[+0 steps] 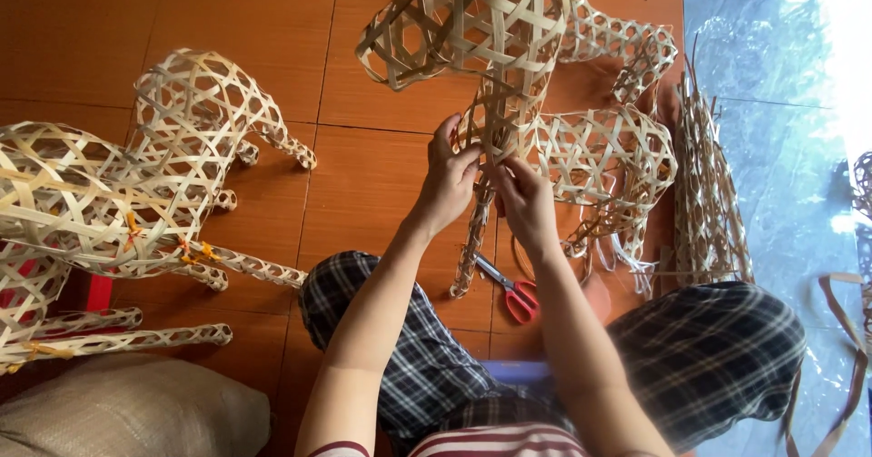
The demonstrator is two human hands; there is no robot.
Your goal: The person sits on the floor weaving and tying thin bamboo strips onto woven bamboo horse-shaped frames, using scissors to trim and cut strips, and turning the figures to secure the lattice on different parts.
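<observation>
Head cam, looking down at seated person, plaid shorts, knees apart, on reddish-brown tiled floor (381,166).

Landmark: woven bamboo animal frame (490,30), open hexagonal lattice, held up in centre-top of view. One leg of it runs down to the floor between the knees.

L hand (447,184): just below the frame's body, on left side of that leg. Fingers curled, closed round the leg strips; thumb tip up against the weave.

R hand (527,204): touching the same leg from the right, just below-right of the L hand. Fingers bent, pinching at strips near the joint; exactly which strip, can't tell. Hands nearly touching each other.

Red-handled scissors (510,292): on floor just right of the leg's lower end, between the knees, blades pointing up-left toward the leg.

Second woven figure (604,153): lying on floor right of the held frame, partly behind it.

Bundle of bamboo strips (708,193): further right, at the edge of clear plastic sheet (781,130).

Finished woven animals (173,166): well left of the frame, several, some w/ yellow ties on legs.

Burlap sack (127,412): far below-left of frame, bottom corner.
</observation>
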